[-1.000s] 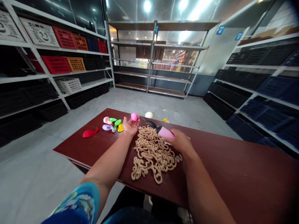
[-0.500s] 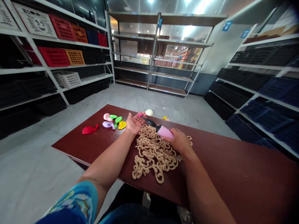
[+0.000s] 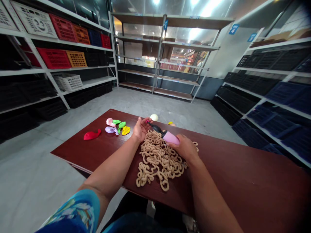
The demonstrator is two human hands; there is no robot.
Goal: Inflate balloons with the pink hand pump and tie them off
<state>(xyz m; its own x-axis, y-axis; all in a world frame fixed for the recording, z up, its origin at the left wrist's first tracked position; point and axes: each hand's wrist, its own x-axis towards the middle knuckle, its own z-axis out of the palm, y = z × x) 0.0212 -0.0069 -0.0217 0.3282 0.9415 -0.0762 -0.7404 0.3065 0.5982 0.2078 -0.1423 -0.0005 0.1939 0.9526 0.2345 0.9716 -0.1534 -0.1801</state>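
A: What lay nearest on the table (image 3: 233, 168)?

B: At the near edge, between the forearms, a loose heap of tan cords (image 3: 160, 155) began, and it spread toward the far edge. A blue patterned sleeve (image 3: 77, 207) showed at the near left.

A: And the hands?

B: The right hand (image 3: 187, 149), on the right side of the heap, was wrapped around the pink handle of a pink-and-black tool (image 3: 170, 138). That tool was over the far part of the cords, its thin black tip pointing left and away.

A: The other one?

B: The left hand (image 3: 140, 130) was palm up at the tip, fingers partly curled. A small pink bit (image 3: 147, 121) showed there, but I couldn't tell whether the fingers were pinching it.

A: What was on the left?

B: A limp red balloon (image 3: 91, 134) lay by itself. Slightly farther off, a yellow balloon (image 3: 126, 130), a lilac balloon (image 3: 111, 130), green balloons (image 3: 121, 125) and a pale pink balloon (image 3: 110, 122) made a loose cluster.

A: Beyond those?

B: A whitish round thing (image 3: 154, 117) showed past the table's far edge, and a tall shelf unit (image 3: 138, 19) stood at the far wall.
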